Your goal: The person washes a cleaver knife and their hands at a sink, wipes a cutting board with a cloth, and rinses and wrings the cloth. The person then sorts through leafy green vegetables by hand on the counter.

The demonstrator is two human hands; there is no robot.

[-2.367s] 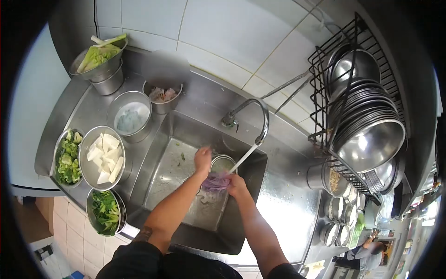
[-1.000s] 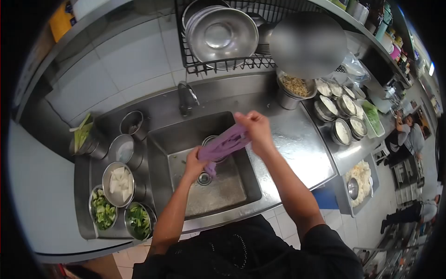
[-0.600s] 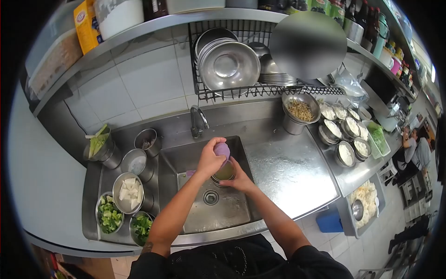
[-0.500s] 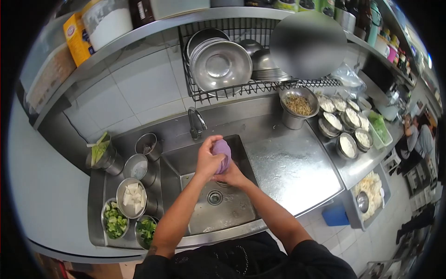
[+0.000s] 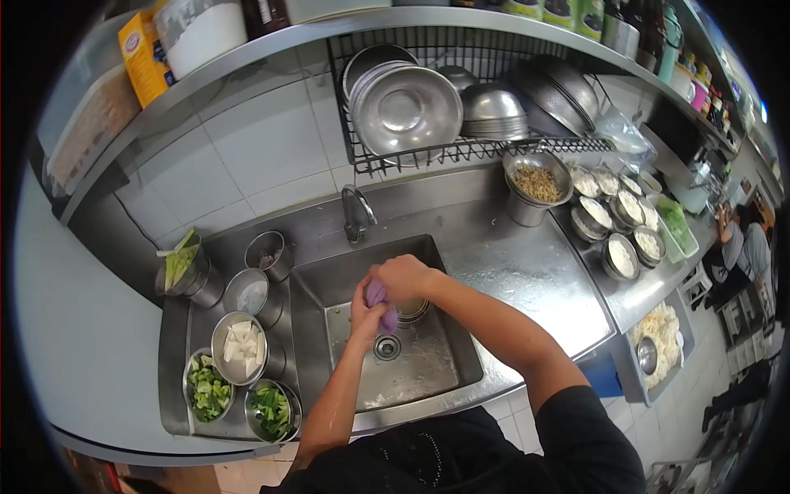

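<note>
A bunched purple cloth [image 5: 382, 306] is held over the steel sink [image 5: 411, 375]. My left hand [image 5: 364, 310] is closed round its left side and lower part. My right hand [image 5: 403, 278] is closed at the top of the cloth, touching my left hand; its fingertips are partly hidden. Just behind and to the right of the cloth, a round metal container [image 5: 414, 309] stands in the sink, partly covered by my hands. The faucet [image 5: 357, 216] is behind the sink, with no water seen running.
Left of the sink stand bowls of white pieces [image 5: 243, 348], broccoli [image 5: 209, 389] and leafy greens [image 5: 271, 409]. A rack of metal bowls [image 5: 406, 110] hangs behind. White-filled bowls [image 5: 620, 257] stand at right. A person [image 5: 731, 247] is far right.
My right hand has moved from below the cloth to its top, and the cloth is now bunched smaller and lower. My left hand has shifted down to grip its side.
</note>
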